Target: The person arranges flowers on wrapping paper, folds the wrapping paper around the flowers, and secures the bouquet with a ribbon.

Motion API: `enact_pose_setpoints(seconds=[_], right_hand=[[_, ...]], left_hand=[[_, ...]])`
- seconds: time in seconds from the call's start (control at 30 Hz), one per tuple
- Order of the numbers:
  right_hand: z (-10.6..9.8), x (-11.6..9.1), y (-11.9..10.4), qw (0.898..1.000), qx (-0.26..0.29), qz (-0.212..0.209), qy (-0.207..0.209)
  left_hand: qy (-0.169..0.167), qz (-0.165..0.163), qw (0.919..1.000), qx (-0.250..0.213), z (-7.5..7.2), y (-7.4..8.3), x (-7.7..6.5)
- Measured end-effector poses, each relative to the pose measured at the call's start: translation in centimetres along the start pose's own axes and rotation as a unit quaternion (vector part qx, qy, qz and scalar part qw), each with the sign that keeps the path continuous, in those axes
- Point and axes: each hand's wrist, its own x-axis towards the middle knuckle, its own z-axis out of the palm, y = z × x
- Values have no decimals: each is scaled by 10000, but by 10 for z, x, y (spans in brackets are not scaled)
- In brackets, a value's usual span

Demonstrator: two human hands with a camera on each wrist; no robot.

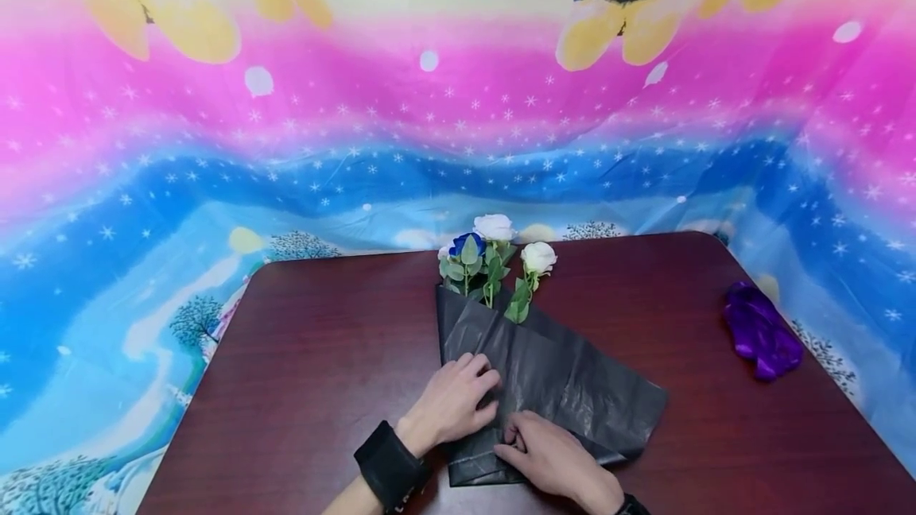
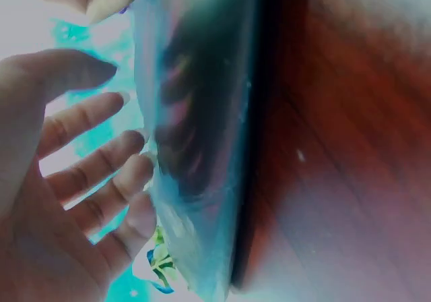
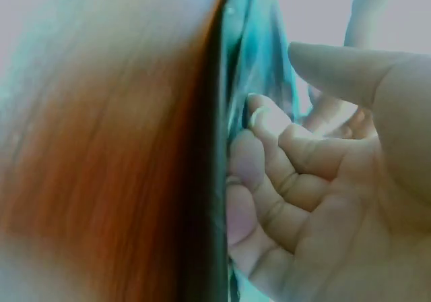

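A sheet of black wrapping paper is folded around a small bunch of flowers on the table. White roses and a blue rose with green leaves stick out of its far end, their lower stems hidden by the paper. My left hand rests on the left part of the wrap, fingers loosely bent; in the left wrist view its fingertips reach the paper's surface. Lower down, my right hand touches the near fold. In the right wrist view its bent fingers lie against the paper, thumb apart.
A crumpled purple ribbon or cloth lies near the table's right edge. The dark red wooden table has rounded far corners. Behind it hangs a printed curtain in pink and blue. A black band circles my left wrist.
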Motion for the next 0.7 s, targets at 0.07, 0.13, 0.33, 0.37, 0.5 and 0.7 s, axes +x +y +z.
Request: enact_pose_setpoints(seconds=[0.07,0.13,0.33,0.37,0.5,0.7], right_hand=[[-4,-3,0,9999,100,116,30],[-8,-6,-1,9996,102,244,107],[-19,-11,0,9981,100,594,141],[-21,-12,2,9978,98,631,164],[-24,-19,9,9956,166,870,314],[-30,-30,21,9885,304,1198,867]], left_hand=[[-48,80,9999,-113,-2,1,-3],[-97,152,9996,-195,-4,3,-7],[-42,134,9993,-335,-10,6,-14],[-24,132,9993,-352,-11,6,-16],[-38,228,9991,-343,-14,11,-20],[-27,424,9990,-149,-15,21,-23]])
